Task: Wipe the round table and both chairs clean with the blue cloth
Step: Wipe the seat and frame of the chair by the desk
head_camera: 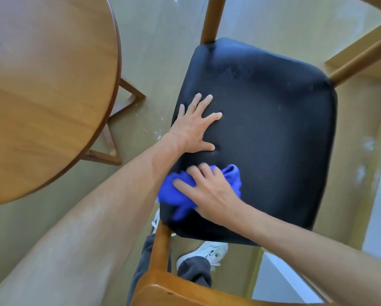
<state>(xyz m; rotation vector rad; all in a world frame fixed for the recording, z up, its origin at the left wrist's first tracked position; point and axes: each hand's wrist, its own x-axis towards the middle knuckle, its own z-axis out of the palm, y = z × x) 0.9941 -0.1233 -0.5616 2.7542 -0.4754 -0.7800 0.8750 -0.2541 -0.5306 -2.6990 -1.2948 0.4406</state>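
A wooden chair with a black padded seat fills the middle of the view, seen from above. My left hand lies flat on the seat's left side, fingers spread. My right hand presses the crumpled blue cloth onto the seat's near left corner, fingers extended over it. The round wooden table stands to the left, apart from the chair. The chair's curved wooden backrest is at the bottom edge.
The table's wooden legs reach toward the chair across the beige floor. My feet in white shoes stand behind the seat. A pale wooden ledge and a white wall lie to the right.
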